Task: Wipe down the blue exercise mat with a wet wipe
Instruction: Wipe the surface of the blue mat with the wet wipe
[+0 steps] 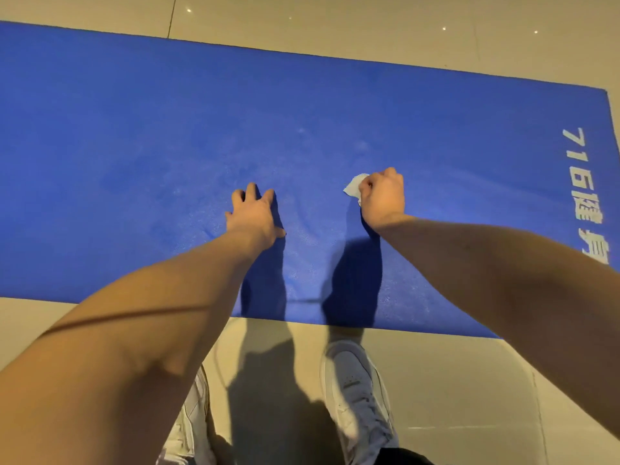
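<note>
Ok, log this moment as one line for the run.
left hand: flat on blue mat | right hand: grips wet wipe against mat | white shoes: on floor, off mat

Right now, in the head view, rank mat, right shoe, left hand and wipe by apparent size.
Largest first:
mat
right shoe, though nearer the camera
left hand
wipe, partly hidden inside the right hand

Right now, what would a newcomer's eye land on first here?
The blue mat spans the view across a pale floor, white lettering at its right end. Near its middle the right hand grips a crumpled white wipe against it; the left hand presses flat beside it, fingers spread.
</note>
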A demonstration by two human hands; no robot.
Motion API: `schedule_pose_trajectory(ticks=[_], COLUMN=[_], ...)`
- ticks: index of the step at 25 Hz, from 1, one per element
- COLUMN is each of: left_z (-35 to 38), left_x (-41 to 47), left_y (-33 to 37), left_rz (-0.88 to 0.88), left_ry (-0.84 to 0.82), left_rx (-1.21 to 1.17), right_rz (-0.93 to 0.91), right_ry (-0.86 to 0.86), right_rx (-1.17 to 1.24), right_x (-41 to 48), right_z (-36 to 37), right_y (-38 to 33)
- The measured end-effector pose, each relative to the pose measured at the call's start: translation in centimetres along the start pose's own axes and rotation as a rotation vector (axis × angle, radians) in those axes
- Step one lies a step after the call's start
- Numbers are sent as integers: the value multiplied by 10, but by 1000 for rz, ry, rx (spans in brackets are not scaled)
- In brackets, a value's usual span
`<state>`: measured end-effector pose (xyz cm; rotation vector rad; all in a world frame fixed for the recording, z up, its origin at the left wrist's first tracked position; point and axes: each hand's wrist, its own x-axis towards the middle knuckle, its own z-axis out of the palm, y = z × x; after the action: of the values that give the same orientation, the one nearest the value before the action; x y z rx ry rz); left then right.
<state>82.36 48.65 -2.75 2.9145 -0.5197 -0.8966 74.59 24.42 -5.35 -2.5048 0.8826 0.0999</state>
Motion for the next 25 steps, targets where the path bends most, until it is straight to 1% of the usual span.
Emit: schedule_pose_trajectory(ticks=[2,4,6,8,9,11,13,15,17,19,20,21,23,25], left_z=[2,1,0,-1,-1,-1,-2,-2,-1,0,0,0,0,0], left_x=[3,2,1,-1,-1,-1,-3,-3,-3,-4,-4,-4,-3,-3], left_y=[2,3,3,3,4,6,8,10,10,8,7,7,6,6], left_rz=[-15,-17,-20,-29,-35,-47,-62,-68,-67,-64,-59,-55,-52,-49], left_ry=[-53,-64,-76,-80,-80,-79,-81,-81,-74,-68,-71,-75,-80,-79], left_rx=[55,93,114,135,142,150,159,166,165,175,179,179,178,184], right_rz=[-79,-204,-269,-183,-135,-148,-241,-389,-554,-613,-582,-499,-270,-114], right_ry=[1,-43,-51,-33,-31,-15,-46,-140,-196,-120,-65,-36,10,49], right_rx=[49,18,-21,62,64,-3,-13,25,-34,-106,-153,-178,-240,-244], right_x=[-8,-9,-5,-1,0,-4,-19,-40,-61,-56,-43,-29,2,17], right_z=[16,19,17,15,16,26,40,59,70,64,57,47,20,3], right_y=[-2,1,7,9,6,-7,-25,-46,-67,-61,-51,-41,-13,11])
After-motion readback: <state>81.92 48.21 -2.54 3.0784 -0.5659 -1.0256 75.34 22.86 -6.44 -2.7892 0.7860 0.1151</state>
